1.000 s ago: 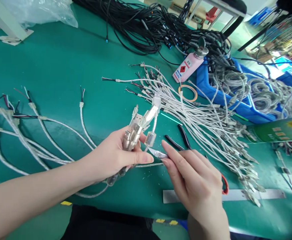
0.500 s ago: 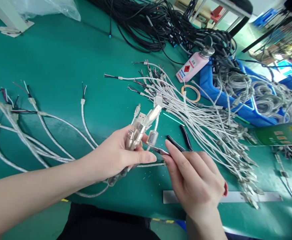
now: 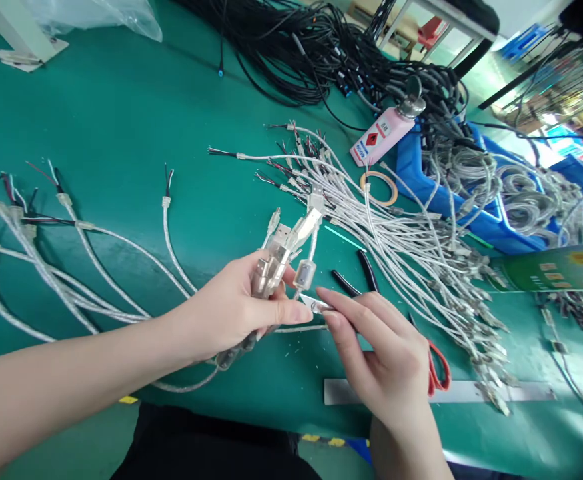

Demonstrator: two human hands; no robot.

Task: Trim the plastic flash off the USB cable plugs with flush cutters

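Note:
My left hand (image 3: 251, 300) is closed round a bunch of silvery USB cables, whose USB plugs (image 3: 276, 260) stick up past my fingers. One of these cables carries a clear ferrite lump (image 3: 304, 273) beside my left fingers. Thumb and fingertips of my right hand (image 3: 386, 347) pinch a small shiny cable connector (image 3: 316, 305) close to my left thumb; its far end is hidden. Trailing left from the bunch, cable ends with bare coloured wires (image 3: 61, 187) rest on the green table (image 3: 121, 107).
Many white cables (image 3: 396, 247) lie fanned out on the right. Black-handled pliers (image 3: 368, 270), red-handled scissors (image 3: 438, 370) and a steel ruler (image 3: 341, 392) lie near my right hand. Beyond are a pink bottle (image 3: 384, 133), a tape roll (image 3: 394, 190), blue bins (image 3: 411, 167) and black cables (image 3: 281, 60).
My right hand has shifted slightly left and tilted, uncovering the red scissor handles. The pinched connector now shows brighter. My left hand keeps its hold on the bunch.

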